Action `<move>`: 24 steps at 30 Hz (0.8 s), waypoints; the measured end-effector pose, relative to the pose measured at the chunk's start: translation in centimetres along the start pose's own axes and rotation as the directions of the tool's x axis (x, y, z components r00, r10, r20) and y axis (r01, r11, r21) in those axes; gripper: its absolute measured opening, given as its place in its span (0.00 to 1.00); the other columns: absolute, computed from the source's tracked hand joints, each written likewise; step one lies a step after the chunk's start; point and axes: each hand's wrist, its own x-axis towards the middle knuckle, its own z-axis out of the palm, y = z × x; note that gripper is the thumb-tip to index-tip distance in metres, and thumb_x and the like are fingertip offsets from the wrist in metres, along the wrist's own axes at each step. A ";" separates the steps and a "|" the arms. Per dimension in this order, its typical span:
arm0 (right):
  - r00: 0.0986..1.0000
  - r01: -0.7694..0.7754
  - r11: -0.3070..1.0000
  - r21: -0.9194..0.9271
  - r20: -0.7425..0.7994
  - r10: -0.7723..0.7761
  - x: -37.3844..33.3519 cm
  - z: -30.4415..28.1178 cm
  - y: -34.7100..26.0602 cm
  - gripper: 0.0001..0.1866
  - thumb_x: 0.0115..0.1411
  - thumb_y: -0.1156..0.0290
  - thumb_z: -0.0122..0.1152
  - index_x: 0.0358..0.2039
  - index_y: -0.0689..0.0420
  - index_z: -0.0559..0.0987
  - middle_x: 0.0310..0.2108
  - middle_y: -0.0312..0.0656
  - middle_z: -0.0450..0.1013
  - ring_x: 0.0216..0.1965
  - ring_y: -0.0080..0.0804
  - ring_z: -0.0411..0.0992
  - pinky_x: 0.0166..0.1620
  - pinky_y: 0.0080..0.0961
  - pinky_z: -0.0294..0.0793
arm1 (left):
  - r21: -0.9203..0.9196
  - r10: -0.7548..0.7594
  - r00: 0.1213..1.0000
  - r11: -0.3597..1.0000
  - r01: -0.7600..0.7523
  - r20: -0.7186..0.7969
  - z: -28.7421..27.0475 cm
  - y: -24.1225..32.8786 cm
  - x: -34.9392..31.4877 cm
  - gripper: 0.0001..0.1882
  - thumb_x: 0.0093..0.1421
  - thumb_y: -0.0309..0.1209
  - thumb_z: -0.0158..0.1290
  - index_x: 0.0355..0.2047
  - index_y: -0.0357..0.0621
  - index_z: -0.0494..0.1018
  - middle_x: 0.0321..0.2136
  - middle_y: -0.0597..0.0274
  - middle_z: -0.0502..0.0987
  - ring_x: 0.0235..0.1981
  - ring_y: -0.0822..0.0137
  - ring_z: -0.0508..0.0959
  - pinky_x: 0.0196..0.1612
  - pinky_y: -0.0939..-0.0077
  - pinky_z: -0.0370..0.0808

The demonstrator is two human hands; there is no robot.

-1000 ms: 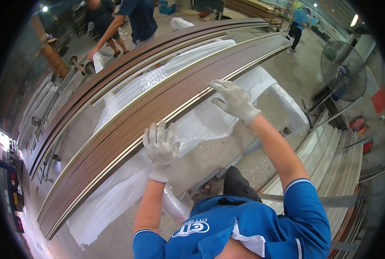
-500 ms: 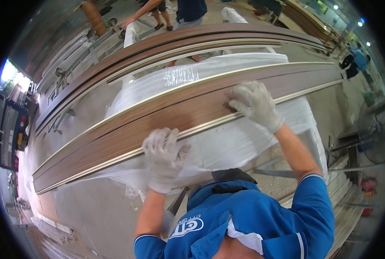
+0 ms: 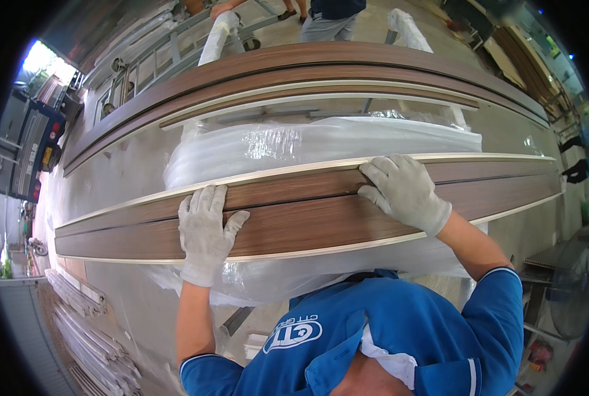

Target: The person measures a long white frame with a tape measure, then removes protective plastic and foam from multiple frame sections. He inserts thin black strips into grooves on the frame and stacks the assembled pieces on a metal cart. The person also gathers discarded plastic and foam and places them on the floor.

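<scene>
Across the pale plastic-wrapped support, see the long brown panel, grooved lengthwise and bordered by pale strips. Note the gloved left hand laid palm-down on it, fingers reaching the far border, thumb spread wide; likewise the gloved right hand, fingers slightly bent and thumb apart, near the same border. Cannot tell of any hooking over that far side. For good steadying, probably best to press evenly through both palms, match left and right in any turn or slide, and spare the pale strips, seemingly easy to chip. Mind both ends, overhanging the support well to either side, as likely to dip under uneven weight. Allow for the gap before the second brown board, with a co-worker beyond it. Toward the left, use the showing floor; at the lower right, watch for the standing fan. Nearest the body, expect little room beside the blue shirt.
</scene>
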 end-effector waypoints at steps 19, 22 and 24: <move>0.987 -0.149 0.988 -0.046 -0.062 0.146 -0.2 0.4 -4.5 0.27 0.62 0.51 0.63 0.51 0.60 0.78 0.46 0.49 0.75 0.49 0.50 0.72 0.52 0.42 0.70 | -0.073 -0.052 0.980 0.997 0.038 -0.195 2.7 0.2 0.8 0.41 0.59 0.71 0.47 0.36 0.39 0.79 0.34 0.51 0.81 0.40 0.54 0.79 0.50 0.57 0.68; 0.990 -0.102 0.988 -0.116 -0.106 0.089 -0.8 1.1 -4.7 0.29 0.63 0.51 0.62 0.54 0.62 0.76 0.51 0.52 0.74 0.54 0.52 0.70 0.55 0.44 0.67 | 0.024 0.033 0.878 0.999 -0.025 -0.477 3.3 0.5 0.7 0.42 0.59 0.71 0.47 0.34 0.37 0.79 0.32 0.52 0.81 0.38 0.55 0.80 0.50 0.57 0.68; 0.992 -0.110 0.989 -0.098 -0.066 0.104 -0.8 1.1 -4.7 0.28 0.64 0.49 0.60 0.53 0.61 0.76 0.50 0.52 0.73 0.52 0.53 0.69 0.55 0.46 0.66 | -0.059 -0.038 0.972 0.998 0.025 -0.232 3.2 0.7 0.9 0.42 0.59 0.71 0.47 0.32 0.37 0.80 0.31 0.52 0.81 0.37 0.54 0.80 0.50 0.57 0.68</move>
